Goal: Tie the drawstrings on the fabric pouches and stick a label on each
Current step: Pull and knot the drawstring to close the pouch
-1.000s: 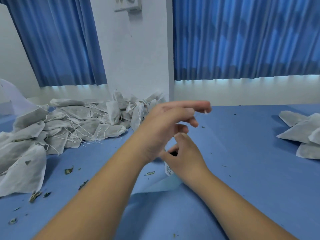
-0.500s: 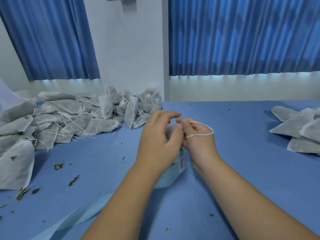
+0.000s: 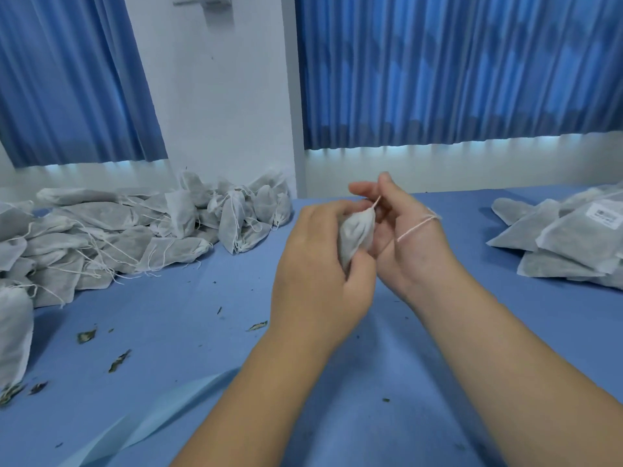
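The left hand (image 3: 313,274) is curled tight round a small grey-white fabric pouch (image 3: 357,235), holding it up above the blue-covered table (image 3: 371,399); the right hand (image 3: 414,244) pinches the thin white drawstring (image 3: 416,227) at the pouch's gathered mouth, with a loop of it lying across the back of that hand.

The risk, as I judge it, is in that loop; if the string snags on the knuckles as the knot draws in, it may jerk the mouth open and spill dried leaf, or the knot may set loose. Too hard a pull might tear the thin cloth.

There is open cloth under and in front of the hands. The heap of untied grey pouches (image 3: 111,237) lies well apart to the left and the stack of labelled pouches (image 3: 566,251) to the right, so the elbows have room either way. The far edge meets the wall just beyond the hands; a pale blue paper strip (image 3: 158,419) and leaf crumbs (image 3: 86,336) lie near the left forearm.
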The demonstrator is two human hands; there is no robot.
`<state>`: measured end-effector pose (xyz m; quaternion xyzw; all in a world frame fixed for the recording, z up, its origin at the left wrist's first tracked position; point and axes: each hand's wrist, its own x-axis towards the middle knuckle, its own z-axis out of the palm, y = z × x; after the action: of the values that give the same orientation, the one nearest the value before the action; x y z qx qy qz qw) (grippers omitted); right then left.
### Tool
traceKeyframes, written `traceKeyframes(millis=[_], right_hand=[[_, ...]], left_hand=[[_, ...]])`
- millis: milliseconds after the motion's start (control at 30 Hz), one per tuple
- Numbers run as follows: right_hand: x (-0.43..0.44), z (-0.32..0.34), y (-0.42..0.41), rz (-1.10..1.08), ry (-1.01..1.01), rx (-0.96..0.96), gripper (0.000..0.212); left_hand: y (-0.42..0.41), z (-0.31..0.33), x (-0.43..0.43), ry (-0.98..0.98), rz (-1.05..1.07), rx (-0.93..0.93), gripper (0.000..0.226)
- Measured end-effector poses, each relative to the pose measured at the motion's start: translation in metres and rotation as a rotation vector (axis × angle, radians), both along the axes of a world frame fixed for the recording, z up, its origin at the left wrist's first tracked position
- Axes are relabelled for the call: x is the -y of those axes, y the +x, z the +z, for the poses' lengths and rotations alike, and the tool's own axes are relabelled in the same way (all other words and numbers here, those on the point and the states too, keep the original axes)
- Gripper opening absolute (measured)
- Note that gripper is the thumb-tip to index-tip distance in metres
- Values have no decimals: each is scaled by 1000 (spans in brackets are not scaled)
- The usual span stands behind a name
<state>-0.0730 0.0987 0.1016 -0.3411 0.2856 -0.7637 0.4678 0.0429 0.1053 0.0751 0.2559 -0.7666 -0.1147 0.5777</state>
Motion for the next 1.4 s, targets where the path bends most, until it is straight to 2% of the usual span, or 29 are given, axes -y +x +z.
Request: traceKeyframes(millis=[133, 200, 267, 367, 400, 600, 700, 767, 800, 900, 967, 1033, 1100, 1200, 1267, 1400], right_hand=[[-17, 2, -15, -25, -30, -76, 51], [-25, -2, -26, -46, 9, -119, 51], [-33, -8, -40, -80, 68, -189, 49], [-44, -24, -63, -125, 165, -275, 52], [-47, -31, -70, -130, 208, -271, 52], [-48, -54, -105, -181, 458, -332, 42], [-42, -55, -115, -270, 552, -312, 34], [-39, -59, -125, -397, 621, -333, 23], [-39, -62, -131, -500, 673, -437, 22], [-45, -62, -142, -782, 795, -959, 35], [-49, -59, -137, -833, 722, -1104, 49], [-51, -55, -124, -738, 552, -1163, 42], [-54, -53, -103, -483, 406, -1179, 24], [-58, -55, -77, -116, 315, -1173, 19], [-60, -55, -70, -36, 330, -1139, 22], [-70, -45, -72, -22, 408, -1146, 21]], left_hand=[[-9, 7, -21, 296, -148, -155, 19], [-14, 5, -25, 434, -224, -149, 16], [-20, 2, -29, 503, -252, -37, 18], [-28, -6, -29, 493, -205, 237, 40], [-31, -9, -27, 484, -178, 316, 40], [-37, -7, -11, 348, -3, 635, 17], [-45, -7, -2, 414, -57, 770, 17], [-52, -15, 3, 471, -102, 774, 17], [-55, -21, 5, 494, -118, 738, 18], [-57, -40, 9, 579, -156, 605, 18], [-55, -46, 10, 629, -199, 536, 19], [-51, -47, 10, 649, -238, 456, 21], [-47, -44, 8, 657, -270, 406, 22], [-44, -42, 3, 685, -283, 333, 28], [-43, -39, 0, 689, -285, 281, 23], [-38, -32, 0, 707, -289, 247, 20]])
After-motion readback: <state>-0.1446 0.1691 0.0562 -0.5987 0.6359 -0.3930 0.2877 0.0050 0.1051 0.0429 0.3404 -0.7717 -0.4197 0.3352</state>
